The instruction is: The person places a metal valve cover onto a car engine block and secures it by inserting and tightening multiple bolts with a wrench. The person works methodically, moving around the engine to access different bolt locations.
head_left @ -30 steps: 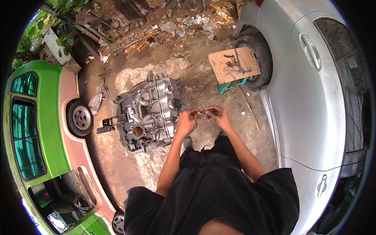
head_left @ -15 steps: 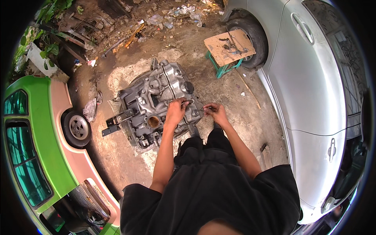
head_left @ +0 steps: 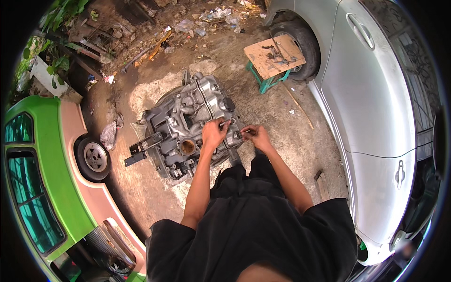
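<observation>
A grey metal car engine (head_left: pixel 181 115) lies on the ground in front of my legs. Over the near right part of its ribbed cover, beside the black filler cap (head_left: pixel 228 104), my left hand (head_left: pixel 214 135) is closed, fingertips pinched together against the metal. Whatever those fingertips hold is too small to make out. At the engine's right edge my right hand (head_left: pixel 258 138) is also closed, thumb and fingers pinched around something small that I cannot name. A round, rust-brown opening (head_left: pixel 188 147) shows left of my left wrist.
A board with dark tools (head_left: pixel 275 55) rests on a green stool (head_left: pixel 268 83) at the far right. A silver car (head_left: pixel 371 117) stands along the right, a green and pink vehicle (head_left: pixel 70 141) along the left. Litter (head_left: pixel 221 16) lines the back; a thin stick (head_left: pixel 299 104) lies right.
The view has shifted slightly, so the engine sits a little further right. Both hands stay at nearly the same spots on the engine, their fingers moving only a little.
</observation>
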{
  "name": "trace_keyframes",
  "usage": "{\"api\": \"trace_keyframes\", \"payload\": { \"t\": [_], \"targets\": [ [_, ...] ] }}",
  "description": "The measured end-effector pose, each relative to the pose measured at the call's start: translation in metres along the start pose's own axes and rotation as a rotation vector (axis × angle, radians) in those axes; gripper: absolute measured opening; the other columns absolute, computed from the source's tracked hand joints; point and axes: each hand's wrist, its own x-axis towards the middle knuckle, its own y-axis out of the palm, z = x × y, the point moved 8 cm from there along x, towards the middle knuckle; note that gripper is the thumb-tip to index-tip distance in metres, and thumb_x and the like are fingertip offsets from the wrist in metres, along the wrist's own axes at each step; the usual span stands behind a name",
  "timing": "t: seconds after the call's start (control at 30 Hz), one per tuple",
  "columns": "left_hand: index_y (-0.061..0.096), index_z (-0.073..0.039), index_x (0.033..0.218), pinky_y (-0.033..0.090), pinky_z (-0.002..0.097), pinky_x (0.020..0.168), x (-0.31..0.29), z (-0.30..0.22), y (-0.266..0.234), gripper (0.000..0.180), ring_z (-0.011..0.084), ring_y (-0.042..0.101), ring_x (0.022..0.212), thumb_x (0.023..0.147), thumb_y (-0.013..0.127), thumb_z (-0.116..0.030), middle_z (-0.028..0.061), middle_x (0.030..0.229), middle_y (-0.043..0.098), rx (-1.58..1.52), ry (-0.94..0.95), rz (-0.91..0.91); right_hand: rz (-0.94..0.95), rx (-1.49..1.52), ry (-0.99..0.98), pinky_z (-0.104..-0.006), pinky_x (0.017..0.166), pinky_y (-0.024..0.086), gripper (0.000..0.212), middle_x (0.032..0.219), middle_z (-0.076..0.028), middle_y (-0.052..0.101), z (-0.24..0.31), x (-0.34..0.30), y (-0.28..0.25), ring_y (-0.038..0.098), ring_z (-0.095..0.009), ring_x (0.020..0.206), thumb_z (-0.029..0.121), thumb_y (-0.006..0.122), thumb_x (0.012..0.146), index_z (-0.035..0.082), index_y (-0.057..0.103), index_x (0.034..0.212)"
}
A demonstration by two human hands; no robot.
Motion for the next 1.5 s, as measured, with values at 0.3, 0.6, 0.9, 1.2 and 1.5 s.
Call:
{"api": "trace_keyframes", "payload": {
  "t": [0.3,0.6,0.9,1.2,1.5],
  "targets": [
    [0.070,0.004,0.094,0.047,0.0401,0.059,0.001,0.001,-0.003,0.036,0.0338,0.063,0.060,0.085,0.072,-0.031,0.0226,0.074,0.065,-0.047,0.064,-0.022,0.013,-0.077,0.021,-0.0278,0.061,0.051,0.007,0.082,-0.004,0.069,0.000,0.002,0.009,0.064,-0.010,0.069,0.000,0.067,0.087,-0.001,0.069,0.094],
    [0.070,0.004,0.095,0.046,0.0397,0.057,0.003,-0.003,-0.004,0.038,0.0335,0.058,0.052,0.086,0.072,-0.033,0.0235,0.064,0.061,-0.056,0.013,0.051,-0.006,-0.148,-0.016,-0.0275,0.062,0.050,0.009,0.082,-0.004,0.070,0.002,-0.001,0.009,0.064,-0.010,0.070,0.003,0.068,0.087,0.001,0.070,0.095],
    [0.070,0.003,0.094,0.048,0.0416,0.060,0.000,0.000,-0.003,0.040,0.0361,0.063,0.061,0.086,0.071,-0.036,0.0230,0.072,0.065,-0.040,0.000,0.027,-0.111,-0.332,0.011,-0.0300,0.064,0.050,0.011,0.083,-0.008,0.073,0.014,-0.003,0.009,0.064,-0.013,0.069,0.007,0.073,0.081,0.004,0.074,0.092],
    [0.070,0.001,0.099,0.050,0.0464,0.071,-0.001,-0.001,-0.002,0.042,0.0400,0.065,0.075,0.087,0.067,-0.039,0.0235,0.077,0.066,0.011,-0.050,0.093,-0.054,-0.207,-0.085,-0.0292,0.066,0.051,0.013,0.084,-0.008,0.073,0.015,-0.006,0.010,0.064,-0.011,0.071,0.003,0.072,0.083,0.001,0.073,0.096],
    [0.068,0.002,0.097,0.045,0.0422,0.060,0.000,-0.004,-0.007,0.041,0.0365,0.059,0.061,0.088,0.069,-0.038,0.0230,0.068,0.061,-0.046,-0.028,0.093,0.073,-0.296,-0.100,-0.0295,0.067,0.051,0.012,0.085,-0.010,0.072,0.015,0.008,0.008,0.066,-0.012,0.078,-0.007,0.070,0.078,-0.003,0.068,0.089]
  ]
}}
